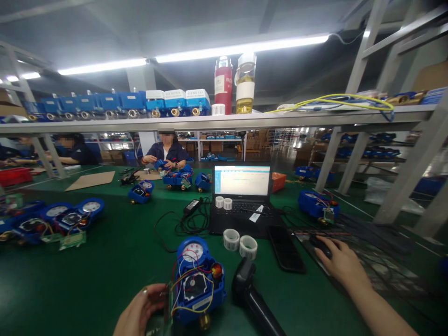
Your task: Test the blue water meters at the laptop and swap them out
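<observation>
My left hand (142, 310) grips the edge of a green circuit board (169, 303), held on edge at the left side of an open blue water meter (199, 284). Thin red, white and yellow wires loop over the meter, which shows a round dial, a black part inside and a brass fitting at the front. My right hand (341, 261) rests closed over a black computer mouse (321, 246) on a patterned mat. Between my hands lies a black barcode scanner (254, 294). Behind it sit two rolls of white labels (248, 247) and a dark phone (286, 248).
An open laptop (242, 179) with a lit screen stands ahead, its black adapter (192, 206) and cables to its left. More opened blue meters (65, 217) lie at left. A shelf (196, 123) spans above, carrying meters and two bottles. Across the table a person (166, 151) handles a meter.
</observation>
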Demonstrator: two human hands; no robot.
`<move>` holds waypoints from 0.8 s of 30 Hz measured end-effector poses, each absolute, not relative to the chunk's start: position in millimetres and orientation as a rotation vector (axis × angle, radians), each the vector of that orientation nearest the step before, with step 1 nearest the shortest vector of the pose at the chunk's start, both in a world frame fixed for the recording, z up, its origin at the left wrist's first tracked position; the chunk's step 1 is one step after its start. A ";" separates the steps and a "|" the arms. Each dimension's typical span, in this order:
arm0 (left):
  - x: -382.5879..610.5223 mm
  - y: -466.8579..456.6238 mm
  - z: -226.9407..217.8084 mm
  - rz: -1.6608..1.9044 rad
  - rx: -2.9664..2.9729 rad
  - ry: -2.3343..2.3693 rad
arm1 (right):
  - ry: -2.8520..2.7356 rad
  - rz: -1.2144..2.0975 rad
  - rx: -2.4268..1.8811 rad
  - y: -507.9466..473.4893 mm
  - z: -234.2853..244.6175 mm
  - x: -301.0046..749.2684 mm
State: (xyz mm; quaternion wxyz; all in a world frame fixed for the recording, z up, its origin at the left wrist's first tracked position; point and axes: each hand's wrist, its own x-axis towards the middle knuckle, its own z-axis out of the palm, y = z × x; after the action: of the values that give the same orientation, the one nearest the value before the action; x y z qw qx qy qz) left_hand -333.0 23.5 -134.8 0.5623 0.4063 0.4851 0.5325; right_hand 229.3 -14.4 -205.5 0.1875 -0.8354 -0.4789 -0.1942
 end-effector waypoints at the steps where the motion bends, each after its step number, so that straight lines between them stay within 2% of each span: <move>1: -333.4 23.8 -134.7 1.240 0.970 1.134 | -1.346 -0.547 -2.352 -14.6 -206.2 229.7; 5: -333.8 25.5 -136.4 1.245 1.006 1.127 | -1.341 -0.578 -2.349 -17.4 -201.0 226.9; 10: -329.5 21.5 -136.9 1.316 1.033 1.080 | -1.450 -0.719 -2.117 -22.2 -156.8 170.8; 13: -327.0 17.8 -136.5 1.368 1.011 1.035 | -1.578 -0.315 -1.959 -30.5 -131.6 96.3; 16: -326.3 15.7 -136.7 1.422 0.965 1.000 | -1.696 0.065 -1.996 -48.3 -131.2 19.4; 20: -328.2 14.4 -136.2 1.456 0.878 0.953 | -1.814 0.107 -1.983 -65.8 -154.7 -34.7; 24: -330.8 14.0 -133.4 1.458 0.842 0.916 | -1.742 0.257 -1.943 -82.5 -159.3 -32.7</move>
State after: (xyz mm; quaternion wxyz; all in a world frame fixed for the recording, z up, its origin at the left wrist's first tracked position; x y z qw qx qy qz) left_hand -330.8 14.0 -133.4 0.5748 0.3593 0.3911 0.6225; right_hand -32.7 -82.5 -159.3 0.2568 -0.7163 -0.6419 0.0949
